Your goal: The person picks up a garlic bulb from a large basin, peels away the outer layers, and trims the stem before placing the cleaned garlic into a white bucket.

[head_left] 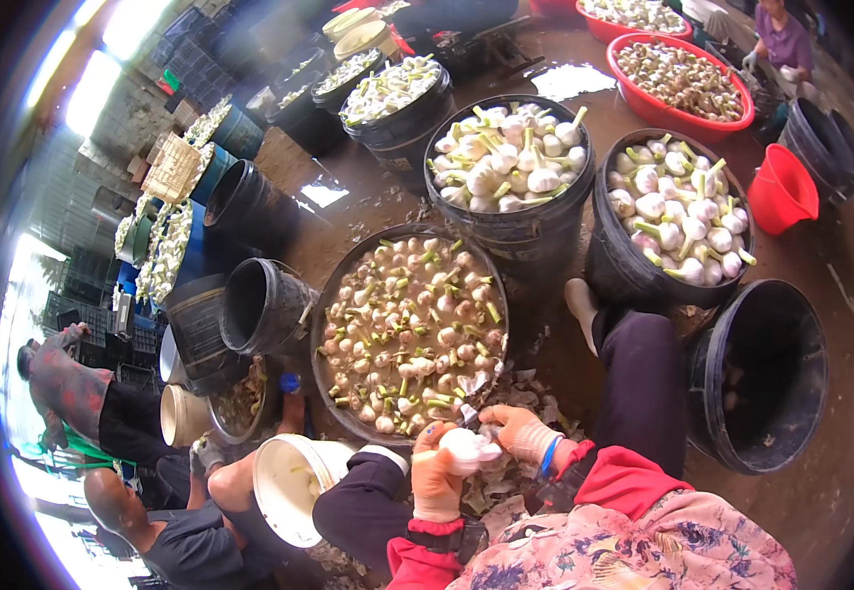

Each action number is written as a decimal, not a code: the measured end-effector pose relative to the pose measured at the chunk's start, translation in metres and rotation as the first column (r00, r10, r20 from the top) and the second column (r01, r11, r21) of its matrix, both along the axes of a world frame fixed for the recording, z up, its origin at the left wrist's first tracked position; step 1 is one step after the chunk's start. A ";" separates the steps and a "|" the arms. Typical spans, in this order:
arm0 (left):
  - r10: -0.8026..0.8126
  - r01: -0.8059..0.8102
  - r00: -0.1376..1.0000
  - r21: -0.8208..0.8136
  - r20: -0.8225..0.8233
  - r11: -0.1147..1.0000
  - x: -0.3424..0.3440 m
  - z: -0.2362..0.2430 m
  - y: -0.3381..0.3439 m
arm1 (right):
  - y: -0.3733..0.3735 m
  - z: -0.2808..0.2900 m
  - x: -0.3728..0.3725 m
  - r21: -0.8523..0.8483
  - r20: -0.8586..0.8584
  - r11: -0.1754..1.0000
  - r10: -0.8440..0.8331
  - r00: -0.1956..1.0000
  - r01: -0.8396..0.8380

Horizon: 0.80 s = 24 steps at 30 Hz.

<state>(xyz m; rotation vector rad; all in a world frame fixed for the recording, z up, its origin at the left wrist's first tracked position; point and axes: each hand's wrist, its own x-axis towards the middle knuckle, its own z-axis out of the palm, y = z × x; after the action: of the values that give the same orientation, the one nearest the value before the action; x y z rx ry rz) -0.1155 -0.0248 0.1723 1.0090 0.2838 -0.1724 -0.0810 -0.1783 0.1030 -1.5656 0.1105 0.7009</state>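
Observation:
In front of my lap, my left hand (437, 482), in an orange-palmed work glove, is closed around a white garlic bulb (471, 451). My right hand (523, 434), gloved alike, is beside the bulb with its fingers curled around a small blade-like tool (467, 417); its exact kind is hard to make out. Just beyond both hands stands a wide dark basin (318, 359) of murky water, where many garlic bulbs (417, 324) with trimmed green stems float. Peeled skins (537, 395) lie beneath my hands.
Two black tubs heaped with white garlic (510, 162) (682, 211) stand beyond the basin. An empty-looking black bucket (802, 379) is right of my leg, a white bucket (274, 492) left. Seated co-workers (166, 551) occupy the left. Red basins (633, 59) stand far right.

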 end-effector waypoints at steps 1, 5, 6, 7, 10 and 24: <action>0.182 -0.193 0.980 -0.176 -0.075 0.965 -0.005 -0.016 0.008 | -0.001 -0.003 0.001 -0.098 0.026 0.975 0.204 0.979 -0.200; 0.251 -0.339 0.927 -0.337 -0.278 0.878 0.008 -0.029 0.024 | -0.007 0.004 0.002 -0.440 0.021 0.744 0.568 0.822 -0.503; 0.258 -0.344 0.926 -0.337 -0.274 0.876 0.007 -0.033 0.027 | -0.006 0.005 -0.001 -0.322 0.213 0.884 0.417 0.883 -0.340; 0.272 -0.373 0.906 -0.309 -0.323 0.875 0.005 -0.040 0.030 | -0.007 0.007 -0.004 -0.165 0.370 0.972 0.219 0.903 -0.168; 0.327 -0.436 0.859 -0.229 -0.394 0.870 0.001 -0.052 0.031 | 0.006 0.049 0.001 0.006 0.418 0.983 0.166 0.893 -0.186; 0.300 -0.508 0.830 -0.416 -0.470 0.754 0.028 -0.035 0.060 | 0.005 0.027 -0.004 -0.450 0.009 0.442 0.871 0.491 -0.776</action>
<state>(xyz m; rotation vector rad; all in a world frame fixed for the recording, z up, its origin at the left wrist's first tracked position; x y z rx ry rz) -0.0872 0.0348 0.1377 0.3305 0.7666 -0.0290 -0.0846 -0.1731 0.1300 -2.0781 -0.8484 1.3139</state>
